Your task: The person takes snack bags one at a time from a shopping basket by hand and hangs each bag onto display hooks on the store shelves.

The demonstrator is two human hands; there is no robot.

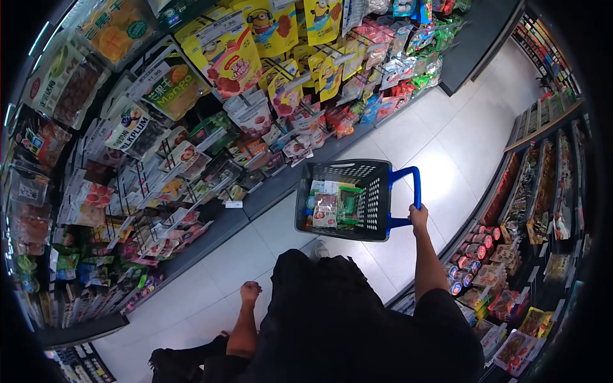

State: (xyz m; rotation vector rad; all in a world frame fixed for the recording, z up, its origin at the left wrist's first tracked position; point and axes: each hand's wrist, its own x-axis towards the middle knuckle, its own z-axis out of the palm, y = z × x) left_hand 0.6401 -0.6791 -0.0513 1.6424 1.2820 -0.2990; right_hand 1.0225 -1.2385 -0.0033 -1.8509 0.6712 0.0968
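Note:
My right hand (418, 217) is wrapped round the blue handle (417, 182) of a dark grey shopping basket (377, 201) with perforated walls. Inside the basket lie a white and red snack packet (325, 210) and a green packet (348, 204), with other packages partly under them. At the lower left, my left hand (251, 292) hangs over the floor, its fingers curled together with nothing visible in them. It touches neither the basket nor the shelves.
A rack of hanging snack bags (233, 64) fills the left and top. On the right, shelves (533, 274) hold tubs (476, 250) and packets. The pale tiled floor (440, 166) runs between them. A shoe (321, 249) shows below the basket.

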